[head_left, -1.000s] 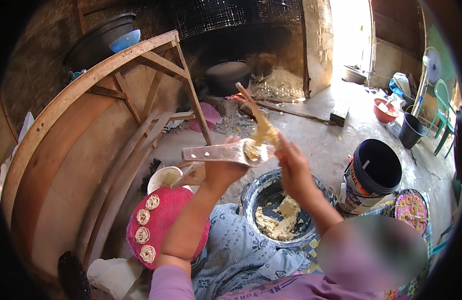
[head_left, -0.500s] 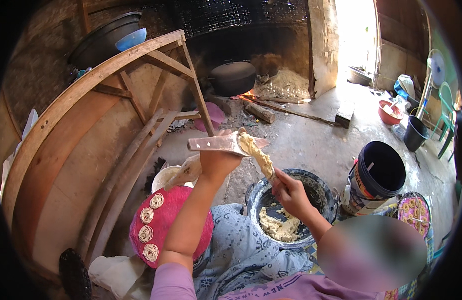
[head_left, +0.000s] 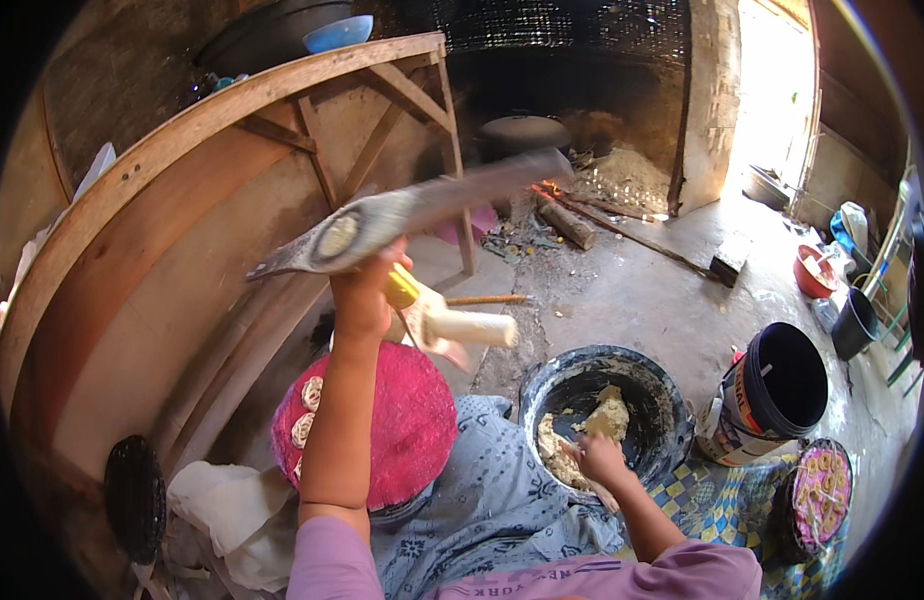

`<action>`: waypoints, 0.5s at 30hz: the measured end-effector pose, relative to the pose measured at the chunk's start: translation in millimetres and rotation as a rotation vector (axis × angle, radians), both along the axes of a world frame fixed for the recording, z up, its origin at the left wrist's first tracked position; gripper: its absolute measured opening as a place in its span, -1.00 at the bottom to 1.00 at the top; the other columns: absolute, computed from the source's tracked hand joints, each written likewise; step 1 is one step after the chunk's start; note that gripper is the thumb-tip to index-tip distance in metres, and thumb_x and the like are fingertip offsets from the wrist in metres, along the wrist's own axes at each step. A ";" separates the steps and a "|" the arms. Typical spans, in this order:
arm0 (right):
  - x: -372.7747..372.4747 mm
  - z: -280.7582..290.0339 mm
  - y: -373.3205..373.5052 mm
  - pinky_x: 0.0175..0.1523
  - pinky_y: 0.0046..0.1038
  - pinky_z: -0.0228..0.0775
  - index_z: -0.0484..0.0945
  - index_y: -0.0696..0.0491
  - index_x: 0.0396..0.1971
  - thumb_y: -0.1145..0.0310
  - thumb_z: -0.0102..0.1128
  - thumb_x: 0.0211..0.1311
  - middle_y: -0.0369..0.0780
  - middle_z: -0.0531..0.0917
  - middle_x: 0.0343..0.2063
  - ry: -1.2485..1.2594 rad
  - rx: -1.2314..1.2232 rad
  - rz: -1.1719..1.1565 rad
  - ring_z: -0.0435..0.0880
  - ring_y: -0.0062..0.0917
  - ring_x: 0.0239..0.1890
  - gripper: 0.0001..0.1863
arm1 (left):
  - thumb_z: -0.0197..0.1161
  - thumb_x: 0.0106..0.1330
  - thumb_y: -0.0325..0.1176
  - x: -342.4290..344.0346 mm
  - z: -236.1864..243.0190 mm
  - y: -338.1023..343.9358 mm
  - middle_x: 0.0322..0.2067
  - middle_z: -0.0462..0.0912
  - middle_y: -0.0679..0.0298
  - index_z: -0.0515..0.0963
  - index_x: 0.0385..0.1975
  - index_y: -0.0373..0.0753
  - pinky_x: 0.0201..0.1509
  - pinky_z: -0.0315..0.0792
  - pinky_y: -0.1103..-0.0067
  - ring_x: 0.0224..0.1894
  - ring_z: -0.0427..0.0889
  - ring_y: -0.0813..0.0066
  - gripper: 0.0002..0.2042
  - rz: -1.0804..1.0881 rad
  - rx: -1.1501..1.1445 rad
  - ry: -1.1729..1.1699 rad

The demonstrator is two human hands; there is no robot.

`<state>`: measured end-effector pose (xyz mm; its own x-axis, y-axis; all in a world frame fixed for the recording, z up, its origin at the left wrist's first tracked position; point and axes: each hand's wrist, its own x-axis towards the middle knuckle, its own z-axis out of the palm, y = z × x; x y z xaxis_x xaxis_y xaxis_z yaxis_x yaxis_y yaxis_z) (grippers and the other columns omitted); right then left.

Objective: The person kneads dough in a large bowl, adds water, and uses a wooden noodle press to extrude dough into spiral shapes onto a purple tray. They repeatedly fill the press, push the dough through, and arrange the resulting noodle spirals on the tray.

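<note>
My left hand point(head_left: 364, 300) is closed around a long wooden press point(head_left: 412, 210), raised and blurred by motion. A round hole in the press shows pale dough. Beneath that hand hang a pale cylindrical rod point(head_left: 477, 328) and a yellow piece point(head_left: 402, 286); how they join the press is unclear. My right hand point(head_left: 600, 462) reaches into a dark basin point(head_left: 672, 400) of yellowish dough point(head_left: 557, 455), closed on the handle of a dough-coated spatula point(head_left: 610, 412). Left of my lap, a round pink cloth-covered surface point(head_left: 412, 420) carries coiled dough rosettes point(head_left: 302, 430), partly hidden by my left forearm.
A wooden frame point(head_left: 232, 110) curves along the left. Ahead, a dark pot point(head_left: 522, 135) stands by a fire with burning logs point(head_left: 567, 222). To the right are a black bucket point(head_left: 782, 390), a tray of coiled rosettes point(head_left: 820, 490) and a red basin point(head_left: 812, 275).
My left hand has lifted and turned the press, and the rod now shows below it. My right hand has moved down from the press into the basin with the spatula. The view has shifted left.
</note>
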<state>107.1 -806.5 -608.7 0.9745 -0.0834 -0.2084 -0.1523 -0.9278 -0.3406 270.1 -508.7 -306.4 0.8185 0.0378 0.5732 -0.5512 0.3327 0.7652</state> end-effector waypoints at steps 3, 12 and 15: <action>35.0 78.4 26.7 0.29 -0.33 0.24 0.35 0.18 0.24 -0.19 -0.31 0.44 -0.02 0.45 0.18 -0.135 1.108 0.401 0.44 -0.32 0.22 -0.26 | 0.23 0.23 -0.30 -15.8 -8.5 1.7 -0.53 0.31 0.39 0.33 -0.50 -0.11 -0.31 0.30 0.60 -0.48 0.39 0.58 -0.81 -0.602 -0.411 0.071; -2.0 172.2 120.5 -0.86 -0.65 0.03 0.25 -0.01 0.27 -0.54 -0.34 0.15 -0.13 0.45 -0.57 1.101 2.330 0.010 0.12 -0.67 -0.90 -0.04 | 0.23 0.24 -0.41 -78.7 -94.3 76.2 -0.09 0.61 0.17 0.54 -0.21 -0.29 0.12 0.44 0.40 0.04 0.57 0.24 -0.83 0.290 -0.165 0.428; 12.3 190.6 114.0 -0.84 -0.62 0.04 0.36 -0.04 0.05 -0.50 -0.42 0.22 -0.29 0.39 -0.62 0.360 1.899 0.138 0.20 -0.64 -0.88 -0.17 | 0.34 0.17 -0.42 -120.1 -113.5 108.3 -0.19 0.65 0.17 0.52 -0.07 -0.29 0.00 0.49 0.46 -0.13 0.64 0.33 -0.68 0.720 0.702 -0.087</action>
